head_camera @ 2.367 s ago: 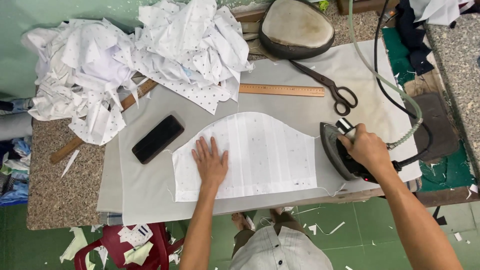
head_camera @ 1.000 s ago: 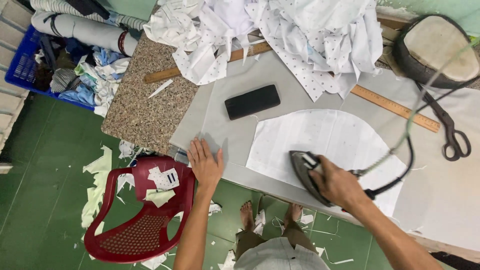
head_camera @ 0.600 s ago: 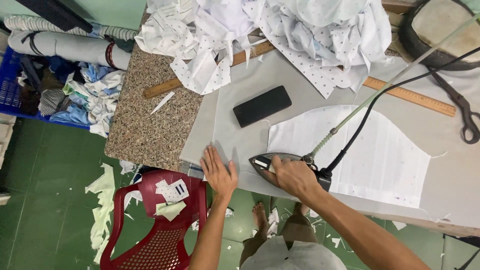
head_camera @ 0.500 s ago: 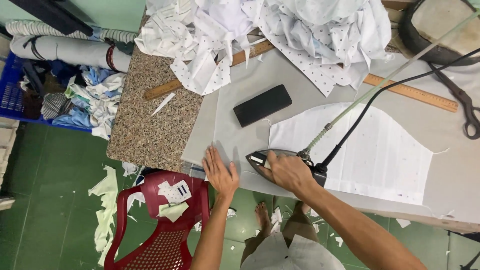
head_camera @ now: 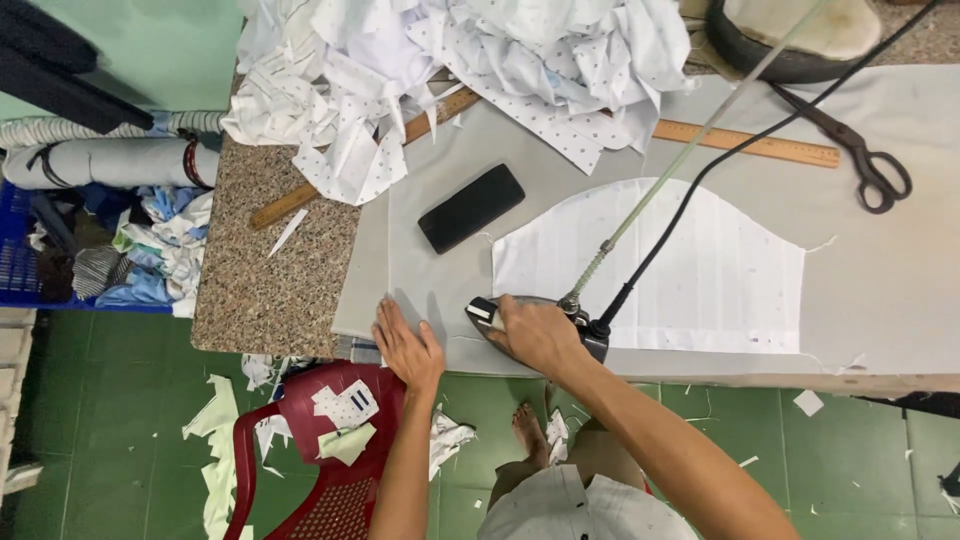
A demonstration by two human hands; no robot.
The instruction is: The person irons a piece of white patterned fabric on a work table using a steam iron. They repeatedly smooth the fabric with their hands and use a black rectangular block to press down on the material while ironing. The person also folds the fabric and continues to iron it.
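Observation:
My right hand (head_camera: pixel 538 334) grips the handle of a dark steam iron (head_camera: pixel 487 314), whose nose points left at the lower left corner of a white curved fabric piece (head_camera: pixel 690 270). That piece lies flat on the grey ironing pad (head_camera: pixel 900 270). My left hand (head_camera: pixel 408 345) rests flat, fingers spread, on the pad's front left edge, just left of the iron. A black cord and a pale hose (head_camera: pixel 680 165) run from the iron up to the right.
A black rectangular case (head_camera: pixel 470 207) lies left of the fabric. White dotted cloth scraps (head_camera: pixel 480 60) are heaped at the back. A wooden ruler (head_camera: pixel 760 145) and black scissors (head_camera: pixel 860 160) lie back right. A red plastic chair (head_camera: pixel 330 450) stands below the speckled stone table (head_camera: pixel 270 290).
The iron has slid left across the white fabric, from its right end to its lower left corner. My left hand moved off the fabric to the pad's front left edge.

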